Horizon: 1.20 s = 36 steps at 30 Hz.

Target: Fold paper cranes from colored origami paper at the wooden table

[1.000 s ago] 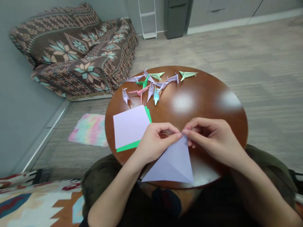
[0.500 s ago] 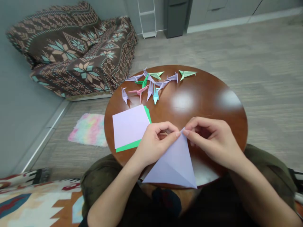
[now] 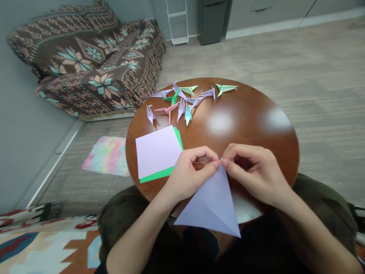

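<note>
A folded sheet of lavender origami paper (image 3: 212,203) hangs from my fingertips near the table's front edge, its wide end toward me and a crease running across it. My left hand (image 3: 194,171) pinches the narrow top corner between thumb and index finger. Close beside it, my right hand (image 3: 251,167) pinches the same corner from the right. The fingertips of both hands nearly touch and cover part of that corner. To the left of my left hand lies a stack of square paper (image 3: 158,152), lavender on top with green edges showing beneath.
Several folded paper cranes, among them a pink crane (image 3: 169,110) and a light-green crane (image 3: 225,89), rest along the far side of the round wooden table (image 3: 256,125). A sofa under a patterned cover (image 3: 108,68) stands beyond to the left. A pastel rug (image 3: 107,156) lies on the floor.
The lavender sheet's lower edge has swung down toward me and slightly right. Both hands keep pinching near its top corner, with small finger shifts. The stack and cranes stay put.
</note>
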{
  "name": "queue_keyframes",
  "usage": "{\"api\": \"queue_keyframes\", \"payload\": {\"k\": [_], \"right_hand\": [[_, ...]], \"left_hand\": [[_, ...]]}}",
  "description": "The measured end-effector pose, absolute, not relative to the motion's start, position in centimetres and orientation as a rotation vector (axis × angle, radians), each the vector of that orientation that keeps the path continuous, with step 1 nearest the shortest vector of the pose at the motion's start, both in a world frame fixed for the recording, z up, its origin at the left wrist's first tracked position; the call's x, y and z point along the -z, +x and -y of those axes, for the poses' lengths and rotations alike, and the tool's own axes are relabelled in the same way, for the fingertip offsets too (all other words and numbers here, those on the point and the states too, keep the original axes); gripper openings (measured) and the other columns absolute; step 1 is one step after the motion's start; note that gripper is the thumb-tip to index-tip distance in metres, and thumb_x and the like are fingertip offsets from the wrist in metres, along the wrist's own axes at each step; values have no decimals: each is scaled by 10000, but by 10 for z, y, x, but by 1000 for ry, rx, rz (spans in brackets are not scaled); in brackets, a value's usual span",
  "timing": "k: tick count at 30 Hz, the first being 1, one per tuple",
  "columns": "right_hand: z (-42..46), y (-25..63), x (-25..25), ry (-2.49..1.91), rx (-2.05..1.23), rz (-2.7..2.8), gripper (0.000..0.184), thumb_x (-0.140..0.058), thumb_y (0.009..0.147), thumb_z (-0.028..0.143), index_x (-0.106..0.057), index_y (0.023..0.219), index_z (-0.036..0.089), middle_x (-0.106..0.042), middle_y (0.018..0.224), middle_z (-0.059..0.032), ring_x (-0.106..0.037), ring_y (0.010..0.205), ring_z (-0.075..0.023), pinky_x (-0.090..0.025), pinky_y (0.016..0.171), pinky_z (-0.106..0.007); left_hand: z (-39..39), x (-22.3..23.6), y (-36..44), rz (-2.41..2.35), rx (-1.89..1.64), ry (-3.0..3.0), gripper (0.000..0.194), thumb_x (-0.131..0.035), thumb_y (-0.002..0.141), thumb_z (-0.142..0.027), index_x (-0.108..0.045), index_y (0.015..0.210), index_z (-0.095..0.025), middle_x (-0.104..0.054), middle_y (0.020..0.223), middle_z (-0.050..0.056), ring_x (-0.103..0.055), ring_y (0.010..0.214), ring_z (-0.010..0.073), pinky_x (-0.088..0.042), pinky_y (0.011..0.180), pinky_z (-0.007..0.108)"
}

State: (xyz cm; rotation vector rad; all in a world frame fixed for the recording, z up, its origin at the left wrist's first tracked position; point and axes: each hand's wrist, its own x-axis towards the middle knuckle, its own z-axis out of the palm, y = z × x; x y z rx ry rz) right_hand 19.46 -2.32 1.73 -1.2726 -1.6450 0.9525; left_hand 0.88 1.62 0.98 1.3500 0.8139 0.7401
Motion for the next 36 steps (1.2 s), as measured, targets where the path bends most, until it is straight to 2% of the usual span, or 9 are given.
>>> {"api": "queue_keyframes", "payload": {"k": [3,8,11,16,21,31,34,36], "right_hand": [[23,194,-16,-1275,-908,1596,214,-654,925,193,-632,713,210,-609,665,-1,-518,612,-138,-390,552,-273],[21,196,-15,-1291,-1070,1533,145,-706,898,239,-665,761,213,-636,704,-11,-542,642,-150,-409,552,-266],[21,195,-14,-1285,-1088,1498,164,-741,875,261,-667,737,210,-632,698,-17,-531,637,-150,-383,528,-265],[19,196,-9,-1317,-999,1366,209,-748,877,284,-660,702,211,-619,661,-15,-491,581,-136,-341,486,-266],[13,203,-6,-1333,-957,1226,207,-774,854,288,-660,694,221,-609,631,0,-487,535,-129,-370,477,-268],[-1,227,2,-1371,-786,1130,172,-783,835,257,-675,703,239,-614,648,-6,-496,565,-153,-369,518,-302],[-5,238,5,-1347,-776,1094,142,-767,848,251,-691,729,238,-624,676,-4,-513,576,-151,-372,528,-297],[-7,241,6,-1341,-813,1118,136,-763,856,252,-696,740,233,-608,655,3,-511,572,-149,-365,527,-292]], "left_hand": [[-16,-9,9,-805,-733,1310,122,-767,828,-221,-679,798,-142,-621,727,-17,-523,668,94,-407,637,206],[-16,-11,8,-822,-708,1273,167,-805,795,-244,-673,768,-146,-603,692,-22,-492,631,95,-397,619,217],[-15,-11,8,-833,-692,1262,173,-802,785,-246,-660,754,-152,-596,688,-24,-486,622,95,-395,606,220],[-16,-10,9,-847,-686,1299,135,-760,774,-211,-645,730,-153,-587,675,-25,-496,624,98,-397,607,221],[-18,-7,8,-871,-659,1336,142,-729,788,-244,-641,722,-153,-592,663,-18,-503,616,104,-386,598,228],[-19,-7,4,-903,-541,1372,90,-688,754,-194,-630,700,-154,-559,631,-37,-467,598,95,-364,596,226],[-21,-8,-2,-888,-451,1407,115,-691,778,-217,-630,706,-152,-563,642,-28,-473,609,104,-350,590,230],[-24,-9,-4,-872,-431,1435,130,-678,834,-262,-673,778,-144,-605,697,-8,-505,643,116,-358,603,233]]}}
